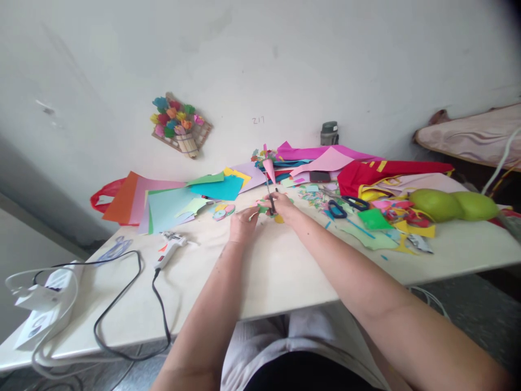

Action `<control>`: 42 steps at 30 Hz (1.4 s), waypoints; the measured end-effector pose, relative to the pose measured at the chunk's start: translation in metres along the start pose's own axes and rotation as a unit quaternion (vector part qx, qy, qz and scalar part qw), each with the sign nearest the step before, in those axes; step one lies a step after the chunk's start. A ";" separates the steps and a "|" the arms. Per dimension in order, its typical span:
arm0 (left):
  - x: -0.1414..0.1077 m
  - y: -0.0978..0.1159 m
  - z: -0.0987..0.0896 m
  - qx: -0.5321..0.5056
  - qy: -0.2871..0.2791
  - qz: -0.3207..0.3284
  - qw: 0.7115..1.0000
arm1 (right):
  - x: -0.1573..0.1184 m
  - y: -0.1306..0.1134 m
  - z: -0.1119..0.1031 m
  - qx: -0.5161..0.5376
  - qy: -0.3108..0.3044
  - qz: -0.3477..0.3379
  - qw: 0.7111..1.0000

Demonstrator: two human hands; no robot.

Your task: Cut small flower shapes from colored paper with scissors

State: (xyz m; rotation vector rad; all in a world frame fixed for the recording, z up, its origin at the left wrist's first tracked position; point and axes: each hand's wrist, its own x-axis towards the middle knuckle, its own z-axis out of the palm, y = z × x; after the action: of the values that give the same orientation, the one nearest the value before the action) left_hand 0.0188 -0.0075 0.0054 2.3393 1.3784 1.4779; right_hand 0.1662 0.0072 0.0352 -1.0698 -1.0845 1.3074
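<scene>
Near the middle of the white table [272,271], my left hand [244,224] pinches a small green paper piece [264,207]. My right hand [284,206] is closed on dark-handled scissors [272,202], whose blades point up and away, beside the green piece. Both hands are close together. Several coloured paper circles [223,210] lie just left of my left hand, and a yellow paper piece [279,219] lies under my right hand. Behind the hands stands a pink paper cone [268,167].
A white glue gun [171,251] and power strip [51,304] with looping cords are on the left. Coloured sheets [171,203] lie at the back left. On the right are paper scraps, blue-handled scissors [337,209], a red cloth [354,176] and green rounded objects [437,205].
</scene>
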 end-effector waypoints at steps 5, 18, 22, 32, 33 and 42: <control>-0.002 -0.001 0.001 -0.208 0.039 -0.137 0.968 | -0.003 -0.003 0.002 -0.028 0.000 -0.027 0.999; -0.004 0.000 -0.008 -0.410 -0.038 -0.334 0.848 | -0.001 0.004 0.002 -0.040 -0.086 -0.076 0.993; -0.003 -0.003 -0.009 -0.439 -0.024 -0.343 0.830 | 0.000 0.001 -0.001 -0.030 -0.069 -0.062 0.995; -0.003 -0.011 -0.009 -0.477 -0.024 -0.352 0.805 | 0.002 -0.002 -0.009 -0.003 -0.034 -0.027 0.999; -0.003 -0.011 -0.009 -0.478 -0.027 -0.351 0.805 | 0.003 -0.001 -0.009 -0.007 -0.042 -0.028 0.999; -0.002 -0.007 -0.011 -0.467 -0.045 -0.357 0.808 | 0.005 0.002 -0.012 -0.056 -0.071 -0.037 0.995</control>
State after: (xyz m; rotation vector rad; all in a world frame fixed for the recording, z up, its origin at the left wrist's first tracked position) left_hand 0.0056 -0.0087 0.0066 1.0850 0.9552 1.2976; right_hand 0.1772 0.0125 0.0307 -1.0203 -1.3062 1.2914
